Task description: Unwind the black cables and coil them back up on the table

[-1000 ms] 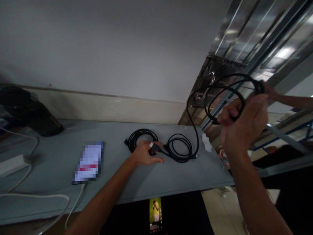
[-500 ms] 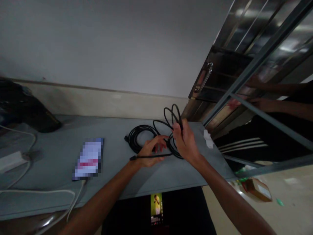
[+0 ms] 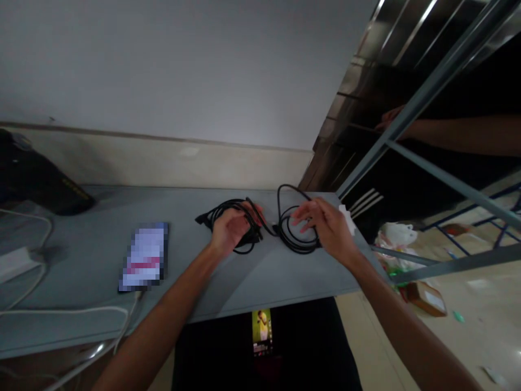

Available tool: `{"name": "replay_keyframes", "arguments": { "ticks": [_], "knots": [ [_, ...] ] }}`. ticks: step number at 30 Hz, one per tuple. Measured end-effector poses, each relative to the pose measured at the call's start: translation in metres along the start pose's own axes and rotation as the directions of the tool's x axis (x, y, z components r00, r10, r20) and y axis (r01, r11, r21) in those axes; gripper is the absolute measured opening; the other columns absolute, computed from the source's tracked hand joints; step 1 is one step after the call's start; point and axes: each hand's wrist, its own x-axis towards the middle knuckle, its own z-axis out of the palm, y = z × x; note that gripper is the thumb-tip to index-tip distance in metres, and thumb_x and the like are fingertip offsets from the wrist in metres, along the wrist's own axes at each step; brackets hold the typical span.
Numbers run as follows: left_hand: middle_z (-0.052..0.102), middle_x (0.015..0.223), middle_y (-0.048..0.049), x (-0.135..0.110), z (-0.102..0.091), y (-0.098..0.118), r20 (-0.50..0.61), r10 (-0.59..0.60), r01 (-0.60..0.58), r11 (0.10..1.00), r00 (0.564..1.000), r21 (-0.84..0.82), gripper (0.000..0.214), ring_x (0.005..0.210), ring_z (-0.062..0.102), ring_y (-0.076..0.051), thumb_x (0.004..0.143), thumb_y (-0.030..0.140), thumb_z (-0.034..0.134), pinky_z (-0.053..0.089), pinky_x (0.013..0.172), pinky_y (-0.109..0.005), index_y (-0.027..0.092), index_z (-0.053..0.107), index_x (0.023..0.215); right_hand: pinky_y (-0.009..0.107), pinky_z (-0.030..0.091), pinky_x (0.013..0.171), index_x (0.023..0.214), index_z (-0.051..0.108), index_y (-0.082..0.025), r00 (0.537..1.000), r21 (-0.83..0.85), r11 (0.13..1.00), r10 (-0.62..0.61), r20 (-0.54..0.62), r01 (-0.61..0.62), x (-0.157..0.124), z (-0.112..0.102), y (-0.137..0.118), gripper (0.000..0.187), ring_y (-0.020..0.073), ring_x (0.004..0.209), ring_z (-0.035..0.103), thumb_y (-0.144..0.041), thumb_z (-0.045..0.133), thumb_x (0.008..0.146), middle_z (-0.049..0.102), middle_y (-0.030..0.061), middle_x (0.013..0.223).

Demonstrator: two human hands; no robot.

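Observation:
Two joined bunches of thin black cable rest on the grey table. My left hand (image 3: pixel 229 232) is closed round strands of the left bunch of black cable (image 3: pixel 220 210), and several loops cross over its fingers. A dark end piece juts out at that bunch's left side. My right hand (image 3: pixel 330 225) hovers at the right coil of black cable (image 3: pixel 296 248), fingers apart and curved over it. One loop of this coil rises behind the fingers; whether they touch it I cannot tell. A single strand runs between the two bunches.
On the left of the table (image 3: pixel 179 288) lie a phone (image 3: pixel 144 255) with a lit, blurred screen, a white cable (image 3: pixel 81 310) and a dark object (image 3: pixel 52 182). Another lit phone (image 3: pixel 261 331) is on my lap. A metal frame (image 3: pixel 443 203) borders the right; a box (image 3: pixel 427 298) sits on the floor.
My right hand has let the raised cable loops drop into the right coil and moved right. My left hand has moved left and up into the left bunch, gathering its strands.

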Motion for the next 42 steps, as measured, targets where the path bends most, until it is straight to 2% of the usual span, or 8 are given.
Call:
{"name": "replay_keyframes", "arguments": {
  "ticks": [3,8,13,20,25,36,39,42],
  "knots": [
    [0.077,0.084,-0.0138,0.003,-0.009,0.018,-0.002,-0.043,0.042,0.993,0.999,-0.110,0.033,0.079,0.074,-0.029,0.084,0.035,0.068,0.061,0.078,-0.041,0.011,0.084,0.098,0.022,0.040,0.040,0.099,0.065,-0.023,0.963,0.103,0.995,0.017,-0.269,0.011,0.002,-0.041,-0.003,0.050,0.0103,0.048,0.057,-0.071,0.059,0.111,0.066,-0.0022,0.074],
    [0.074,0.077,-0.0114,0.008,-0.024,0.032,-0.073,-0.014,-0.001,0.981,0.997,-0.195,0.034,0.074,0.070,-0.024,0.086,0.029,0.060,0.062,0.072,-0.036,0.011,0.084,0.099,0.026,0.014,0.040,0.086,0.064,-0.025,0.815,0.243,0.958,0.019,-0.579,0.150,0.003,-0.105,-0.012,0.047,0.0075,0.040,0.027,-0.068,0.078,0.100,0.038,-0.0109,0.057],
    [0.082,0.089,-0.0154,0.009,-0.031,0.040,-0.148,-0.030,-0.004,0.975,0.988,-0.223,0.040,0.088,0.079,-0.029,0.083,0.028,0.059,0.066,0.078,-0.037,0.008,0.082,0.110,0.032,0.006,0.044,0.081,0.061,-0.026,0.727,0.250,0.949,0.032,-0.686,0.194,-0.008,-0.144,-0.023,0.044,0.0087,0.040,0.022,-0.060,0.082,0.099,0.036,-0.0110,0.056],
    [0.085,0.103,-0.0164,0.010,-0.042,0.048,-0.227,-0.020,-0.030,0.977,0.974,-0.212,0.054,0.092,0.083,-0.029,0.072,0.020,0.061,0.069,0.075,-0.034,0.010,0.080,0.121,0.029,0.006,0.043,0.082,0.058,-0.024,0.603,0.218,0.925,-0.014,-0.798,0.310,-0.023,-0.178,-0.035,0.051,0.0097,0.042,0.014,-0.045,0.038,0.124,0.030,-0.0096,0.059],
    [0.085,0.096,-0.0134,0.012,-0.048,0.044,-0.262,-0.006,-0.056,0.972,0.965,-0.230,0.051,0.089,0.081,-0.028,0.072,0.021,0.060,0.068,0.072,-0.035,0.014,0.081,0.118,0.026,0.007,0.041,0.080,0.057,-0.023,0.512,0.201,0.906,-0.020,-0.859,0.372,-0.025,-0.194,-0.036,0.052,0.0089,0.043,0.010,-0.045,0.037,0.124,0.027,-0.0103,0.059],
    [0.081,0.095,-0.0128,0.016,-0.054,0.034,-0.224,0.028,-0.048,0.995,0.974,-0.084,0.043,0.089,0.078,-0.026,0.071,0.025,0.062,0.066,0.072,-0.033,0.016,0.084,0.107,0.034,0.009,0.044,0.076,0.065,-0.025,0.540,0.170,0.907,-0.073,-0.839,0.387,-0.015,-0.175,-0.053,0.058,0.0083,0.042,0.018,-0.038,0.033,0.122,0.029,-0.0083,0.059],
    [0.083,0.104,-0.0148,0.019,-0.050,0.024,-0.215,0.054,-0.059,0.998,0.975,-0.013,0.050,0.104,0.079,-0.029,0.072,0.025,0.060,0.067,0.084,-0.037,0.014,0.082,0.115,0.032,0.010,0.044,0.080,0.064,-0.025,0.614,0.180,0.892,-0.129,-0.779,0.416,0.000,-0.152,-0.058,0.040,0.0082,0.044,0.022,-0.048,0.063,0.114,0.033,-0.0096,0.060],
    [0.084,0.117,-0.0167,0.020,-0.045,0.017,-0.210,0.032,-0.035,0.999,0.977,-0.012,0.055,0.118,0.078,-0.032,0.071,0.025,0.061,0.066,0.097,-0.043,0.015,0.079,0.121,0.028,0.014,0.042,0.088,0.061,-0.027,0.711,0.202,0.877,-0.198,-0.675,0.437,0.017,-0.109,-0.066,0.044,0.0084,0.045,0.024,-0.063,0.083,0.097,0.034,-0.0113,0.061]
  ]
}}
